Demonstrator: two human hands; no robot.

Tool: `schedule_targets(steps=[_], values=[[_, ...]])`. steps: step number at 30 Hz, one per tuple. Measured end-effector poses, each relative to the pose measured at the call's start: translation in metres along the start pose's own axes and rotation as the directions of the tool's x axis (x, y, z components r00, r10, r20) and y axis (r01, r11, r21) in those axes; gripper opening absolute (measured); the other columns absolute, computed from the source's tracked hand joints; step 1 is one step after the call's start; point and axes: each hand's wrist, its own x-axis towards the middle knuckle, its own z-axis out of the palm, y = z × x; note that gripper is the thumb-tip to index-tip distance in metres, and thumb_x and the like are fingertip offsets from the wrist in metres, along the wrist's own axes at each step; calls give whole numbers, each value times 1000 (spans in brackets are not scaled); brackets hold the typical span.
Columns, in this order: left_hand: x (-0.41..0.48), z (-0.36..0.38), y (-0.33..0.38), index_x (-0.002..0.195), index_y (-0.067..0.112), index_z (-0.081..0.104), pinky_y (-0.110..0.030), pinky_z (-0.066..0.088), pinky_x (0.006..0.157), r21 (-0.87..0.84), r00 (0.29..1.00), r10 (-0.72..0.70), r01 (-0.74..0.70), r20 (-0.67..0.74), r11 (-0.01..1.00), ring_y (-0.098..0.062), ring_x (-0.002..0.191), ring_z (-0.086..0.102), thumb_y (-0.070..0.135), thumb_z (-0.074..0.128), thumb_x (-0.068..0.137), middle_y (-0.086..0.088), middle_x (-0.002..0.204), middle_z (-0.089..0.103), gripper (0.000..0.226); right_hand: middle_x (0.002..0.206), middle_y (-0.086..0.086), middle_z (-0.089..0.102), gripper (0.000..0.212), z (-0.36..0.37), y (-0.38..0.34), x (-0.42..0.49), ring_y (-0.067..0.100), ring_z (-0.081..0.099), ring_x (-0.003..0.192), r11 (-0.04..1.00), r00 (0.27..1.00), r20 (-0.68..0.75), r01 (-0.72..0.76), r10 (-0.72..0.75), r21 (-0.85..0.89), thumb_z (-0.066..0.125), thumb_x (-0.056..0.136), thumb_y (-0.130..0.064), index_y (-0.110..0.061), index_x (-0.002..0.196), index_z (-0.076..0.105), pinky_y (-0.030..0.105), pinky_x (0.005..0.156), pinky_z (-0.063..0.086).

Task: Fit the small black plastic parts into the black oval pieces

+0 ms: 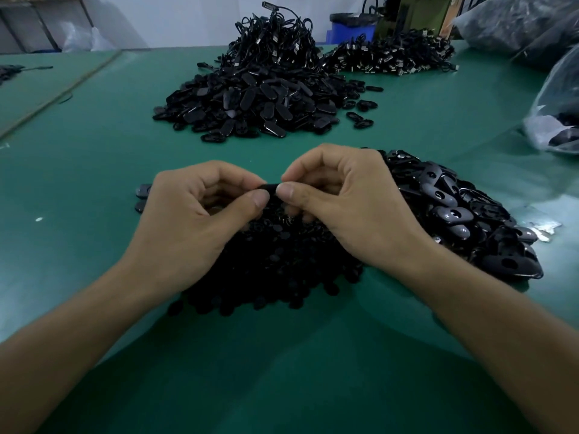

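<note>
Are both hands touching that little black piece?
Touching. Head view: left hand and right hand both pinch the black piece between thumb and fingertips.

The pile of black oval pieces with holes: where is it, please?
In the head view, the pile lies on the green table, right of the right hand, beside the heap of small black parts.

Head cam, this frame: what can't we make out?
Head view only.
1) held piece: covered by fingers of left hand and right hand; whether a small part is seated, cannot tell.
2) small-parts pile: dark, blurred, partly under the hands.
3) bag: cut off by right edge; contents unclear.
</note>
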Motion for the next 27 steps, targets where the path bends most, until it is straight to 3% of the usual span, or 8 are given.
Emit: schedule_targets(steps=[3, 7, 10, 12, 21, 27], values=[[-1, 3, 2, 81, 36, 74, -18, 56, 60, -16, 999, -14, 13, -39, 1000, -7, 64, 70, 27, 74, 81, 4, 73, 75, 8, 73, -3, 74, 8, -1, 0, 0, 12, 71, 69, 999, 999, -32, -25, 24, -23, 82, 83, -22, -22, 85, 75, 37, 74, 61], [-1, 4, 6, 88, 30, 71, -16, 55, 59, -30, 996, -18, 15, -88, 999, -4, 63, 67, 23, 70, 84, 6, 74, 74, 8, 70, -3, 74, 10, 0, -2, 0, 8, 71, 64, 997, 998, -6, -58, 59, 58, 80, 85, -13, -19, 87, 73, 18, 61, 53], [-1, 4, 10, 97, 24, 70, -20, 58, 64, -106, 992, -66, 55, -105, 993, -9, 68, 70, 24, 80, 82, 5, 80, 76, 18, 72, 3, 74, 11, 1, -4, 0, 13, 71, 66, 970, 994, 36, -108, 102, 220, 73, 89, -4, -14, 87, 69, 20, 60, 54], [-2, 6, 13, 98, 21, 70, -20, 58, 65, -137, 992, -85, 71, -98, 988, -9, 71, 71, 28, 77, 79, 4, 81, 77, 21, 74, 5, 74, 11, 1, -5, 0, 13, 71, 66, 947, 992, 58, -128, 117, 293, 70, 90, -2, -12, 87, 68, 21, 60, 55], [-3, 8, 12, 90, 22, 72, -18, 57, 63, -145, 990, -99, 83, -104, 986, -8, 68, 71, 31, 70, 80, 4, 77, 77, 14, 77, -1, 73, 15, 0, -4, -1, 4, 66, 68, 991, 999, 8, -53, 53, 123, 68, 93, -6, -20, 95, 74, 16, 64, 52], [-5, 9, 11, 91, 23, 75, -17, 56, 64, -186, 993, -105, 94, -51, 978, -7, 71, 71, 29, 74, 78, 2, 81, 77, 14, 78, 6, 75, 15, 3, -5, -3, 13, 71, 71, 950, 990, 78, -134, 117, 281, 65, 94, 1, -13, 94, 69, 20, 66, 55]])
